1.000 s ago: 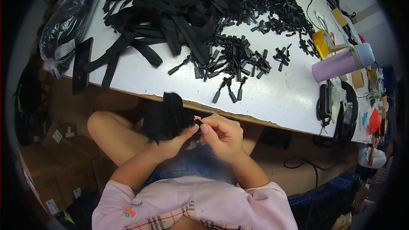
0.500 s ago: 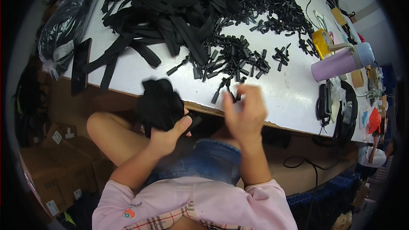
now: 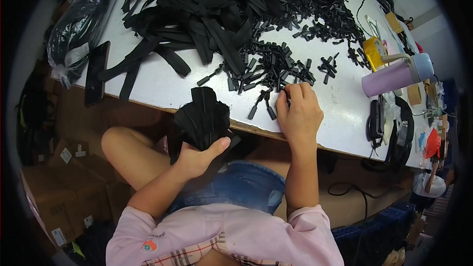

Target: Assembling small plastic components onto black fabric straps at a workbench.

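Note:
My left hand (image 3: 197,160) is closed round a bundle of black zipper strips (image 3: 202,118), folded together with their ends fanned upward just off the table's front edge. On the tabletop, my right hand (image 3: 300,111) has its fingers bent down and pinched at the near side of a small heap of black zipper sliders (image 3: 271,64) with long pulls. A slider shows dark at those fingertips, partly hidden by them. Two loose sliders (image 3: 261,106) lie to the left of that hand. Farther back, a large heap of black strips (image 3: 192,15) spreads over the table.
A bigger mass of sliders (image 3: 315,5) covers the far middle of the white table (image 3: 340,113). At left lie a dark phone-like slab (image 3: 96,74) and a plastic-wrapped bundle (image 3: 84,24). A purple bottle (image 3: 387,79) and a black pouch (image 3: 377,116) are at right. Cardboard boxes (image 3: 64,202) stand below left.
My right hand has moved right and slightly up onto the sliders, its fingers closing there. My left hand has shifted a little right with the strips, which now fan upright.

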A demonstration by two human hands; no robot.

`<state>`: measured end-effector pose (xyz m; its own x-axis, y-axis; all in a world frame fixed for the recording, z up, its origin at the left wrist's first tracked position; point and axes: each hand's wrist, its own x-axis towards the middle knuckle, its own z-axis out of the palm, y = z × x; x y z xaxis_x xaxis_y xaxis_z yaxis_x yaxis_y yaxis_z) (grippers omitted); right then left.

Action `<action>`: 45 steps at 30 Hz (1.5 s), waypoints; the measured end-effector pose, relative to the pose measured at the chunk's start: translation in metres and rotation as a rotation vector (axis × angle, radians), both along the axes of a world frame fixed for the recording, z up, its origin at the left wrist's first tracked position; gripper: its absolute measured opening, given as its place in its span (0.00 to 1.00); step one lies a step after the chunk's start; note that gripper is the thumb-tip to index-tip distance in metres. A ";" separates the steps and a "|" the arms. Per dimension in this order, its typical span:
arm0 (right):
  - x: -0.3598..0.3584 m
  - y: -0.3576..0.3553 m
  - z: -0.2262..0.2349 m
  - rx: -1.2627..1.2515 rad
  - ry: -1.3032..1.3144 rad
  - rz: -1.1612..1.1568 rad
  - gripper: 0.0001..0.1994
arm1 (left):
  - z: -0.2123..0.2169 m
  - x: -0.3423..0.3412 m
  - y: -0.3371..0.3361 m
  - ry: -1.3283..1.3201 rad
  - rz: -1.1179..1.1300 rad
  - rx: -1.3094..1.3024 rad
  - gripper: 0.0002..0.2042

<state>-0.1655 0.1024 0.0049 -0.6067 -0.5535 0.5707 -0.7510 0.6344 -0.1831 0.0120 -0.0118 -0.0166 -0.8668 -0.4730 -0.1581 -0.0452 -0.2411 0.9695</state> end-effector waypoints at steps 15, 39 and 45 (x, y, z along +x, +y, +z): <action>0.058 0.014 0.013 -0.518 -1.348 0.688 0.04 | 0.017 -0.003 0.000 0.080 -0.102 -0.099 0.09; 0.046 0.009 0.008 -0.494 -1.764 0.712 0.05 | 0.016 -0.003 -0.001 -0.023 -0.206 -0.273 0.09; 0.045 0.010 0.002 -0.622 -1.933 0.730 0.04 | 0.010 -0.001 -0.006 -0.009 -0.222 -0.230 0.07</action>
